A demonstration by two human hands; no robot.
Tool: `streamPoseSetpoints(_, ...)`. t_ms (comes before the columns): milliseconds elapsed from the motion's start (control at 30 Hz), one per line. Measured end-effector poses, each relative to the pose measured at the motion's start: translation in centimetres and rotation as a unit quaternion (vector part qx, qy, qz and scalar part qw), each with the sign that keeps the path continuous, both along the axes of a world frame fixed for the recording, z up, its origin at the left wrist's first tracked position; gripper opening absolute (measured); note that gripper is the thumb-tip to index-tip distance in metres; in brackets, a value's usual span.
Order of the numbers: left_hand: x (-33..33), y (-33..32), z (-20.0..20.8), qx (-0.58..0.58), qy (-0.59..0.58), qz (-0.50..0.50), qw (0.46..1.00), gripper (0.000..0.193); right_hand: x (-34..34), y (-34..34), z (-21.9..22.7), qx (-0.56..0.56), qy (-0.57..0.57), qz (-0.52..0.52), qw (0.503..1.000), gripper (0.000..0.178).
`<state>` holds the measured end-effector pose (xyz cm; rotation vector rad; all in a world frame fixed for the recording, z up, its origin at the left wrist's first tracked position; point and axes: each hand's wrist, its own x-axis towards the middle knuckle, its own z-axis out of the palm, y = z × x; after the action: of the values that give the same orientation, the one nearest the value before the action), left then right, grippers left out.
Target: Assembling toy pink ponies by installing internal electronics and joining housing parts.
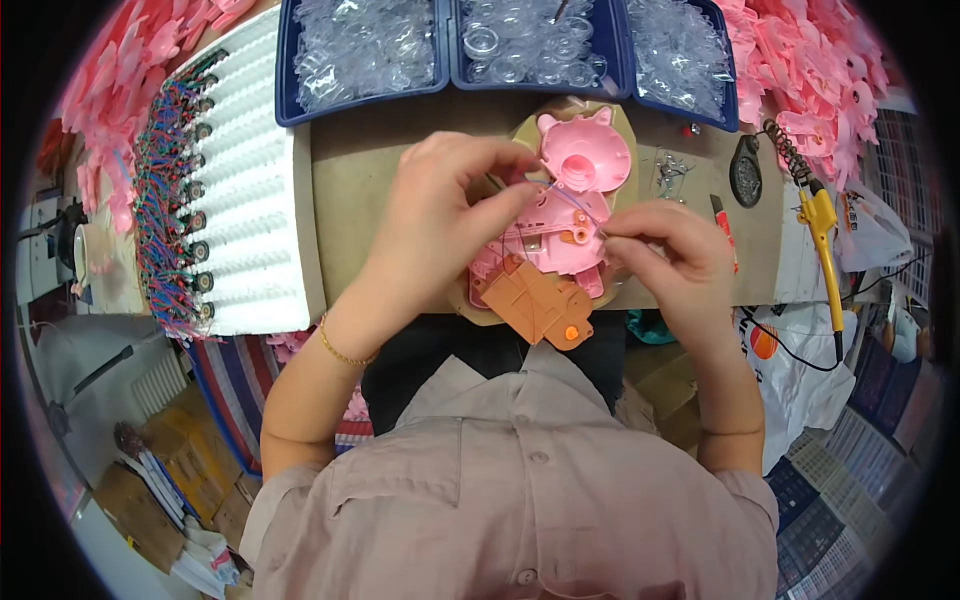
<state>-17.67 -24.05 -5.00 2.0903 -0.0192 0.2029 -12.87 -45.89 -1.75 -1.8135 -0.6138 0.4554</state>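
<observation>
A thin bluish wire (574,202) stretches between my two hands above a pink plastic toy shell (597,148). My left hand (455,190) is closed, pinching one part of the wire between thumb and fingers. My right hand (685,250) pinches the wire's other part near the shell's right side; its very tip is hidden by the fingers. Below them an orange plastic box (530,300) with an orange round knob (572,333) lies at the shell's near end. Dark thin wires run across the box.
Blue bins (452,85) of clear plastic parts line the back. A white foam tray (265,200) with wired round parts stands left. At right are a yellow soldering iron (822,225), a red cutter knife (722,225), and small metal pieces (670,177). Pink parts (815,60) pile up behind.
</observation>
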Motion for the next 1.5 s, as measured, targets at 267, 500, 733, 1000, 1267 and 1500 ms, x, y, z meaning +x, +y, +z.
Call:
streamPoseSetpoints(267,-0.3,0.3,-0.7,0.051,-0.071,0.020,0.996,0.018,0.0,3.6,-3.0,-0.169,-0.321,0.075,0.929,0.008)
streamPoseSetpoints(500,-0.4,-1.1,-2.6,0.127,-0.176,0.097,0.971,0.014,-1.2,3.8,-2.8,-0.205,-0.386,0.077,0.896,0.011)
streamPoseSetpoints(733,-0.4,-1.1,-2.6,0.130,-0.160,0.076,0.976,0.015,-0.8,4.2,-3.0,-0.237,-0.380,0.102,0.888,0.012)
streamPoseSetpoints(1000,-0.1,-1.5,-3.0,0.117,-0.171,0.095,0.974,0.013,0.2,3.2,-3.2,-0.155,-0.378,0.073,0.910,0.007)
streamPoseSetpoints(1267,-0.2,-1.2,-2.5,0.125,-0.156,0.083,0.976,0.015,0.4,3.5,-2.8,-0.205,-0.303,0.119,0.923,0.012)
streamPoseSetpoints(1500,-0.5,-1.5,-1.8,0.038,-0.124,0.087,0.988,0.014,-0.4,4.4,-2.8,-0.252,-0.353,0.119,0.893,0.009)
